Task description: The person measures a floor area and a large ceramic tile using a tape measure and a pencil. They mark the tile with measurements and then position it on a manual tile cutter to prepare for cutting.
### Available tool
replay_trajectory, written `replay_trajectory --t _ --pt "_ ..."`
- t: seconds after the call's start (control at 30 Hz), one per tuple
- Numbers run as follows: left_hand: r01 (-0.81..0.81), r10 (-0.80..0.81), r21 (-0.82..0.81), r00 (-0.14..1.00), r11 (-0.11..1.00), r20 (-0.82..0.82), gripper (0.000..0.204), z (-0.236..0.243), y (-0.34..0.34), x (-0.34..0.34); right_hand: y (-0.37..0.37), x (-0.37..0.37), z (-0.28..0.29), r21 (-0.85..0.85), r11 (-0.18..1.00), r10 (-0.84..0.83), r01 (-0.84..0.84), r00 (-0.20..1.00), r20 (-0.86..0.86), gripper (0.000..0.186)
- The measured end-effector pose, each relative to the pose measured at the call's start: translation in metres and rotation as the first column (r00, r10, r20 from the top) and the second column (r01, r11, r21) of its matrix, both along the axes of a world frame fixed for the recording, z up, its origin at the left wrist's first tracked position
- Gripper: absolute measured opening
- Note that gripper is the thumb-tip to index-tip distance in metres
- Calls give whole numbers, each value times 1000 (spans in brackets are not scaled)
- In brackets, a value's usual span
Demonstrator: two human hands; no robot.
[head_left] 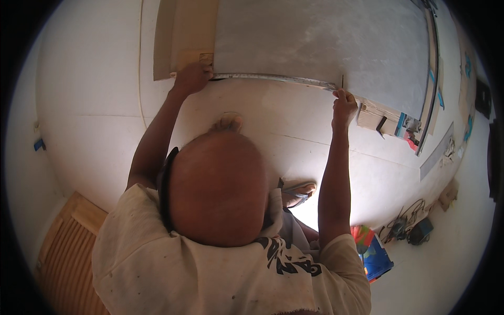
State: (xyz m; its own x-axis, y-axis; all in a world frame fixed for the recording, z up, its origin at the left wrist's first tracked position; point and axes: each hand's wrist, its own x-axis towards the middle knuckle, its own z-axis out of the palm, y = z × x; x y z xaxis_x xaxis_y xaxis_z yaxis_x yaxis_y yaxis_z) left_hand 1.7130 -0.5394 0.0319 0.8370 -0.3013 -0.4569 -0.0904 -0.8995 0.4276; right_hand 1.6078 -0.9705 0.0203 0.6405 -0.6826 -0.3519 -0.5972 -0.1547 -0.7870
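Note:
A large grey sheet (325, 47) lies on the white floor in front of me, with a beige board (184, 31) at its left side. A long metal straightedge (273, 78) runs along the sheet's near edge. My left hand (191, 77) is curled over the straightedge's left end and presses it down. My right hand (344, 105) is at the right end, pinching a thin dark pencil-like tool (342, 81) that stands upright against the straightedge. My head and shoulders fill the lower middle of the view.
A wooden block (374, 114) and small tools lie by the sheet's right corner, and a long metal bar (431, 79) runs along its right edge. Cables and a dark box (415, 229) and a colourful bag (374, 253) sit at the lower right. A slatted wooden panel (65, 252) is at the lower left. My sandalled foot (299, 191) shows.

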Motion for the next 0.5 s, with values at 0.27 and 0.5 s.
replay_trajectory --t 0.27,0.5 --pt "27 -27 25 1000 999 -13 25 -3 0 2 8 -21 11 -323 940 128 -108 991 43 28" --pt "6 -4 -55 999 998 37 23 -9 5 0 15 -26 22 -396 904 182 -159 983 20 30"
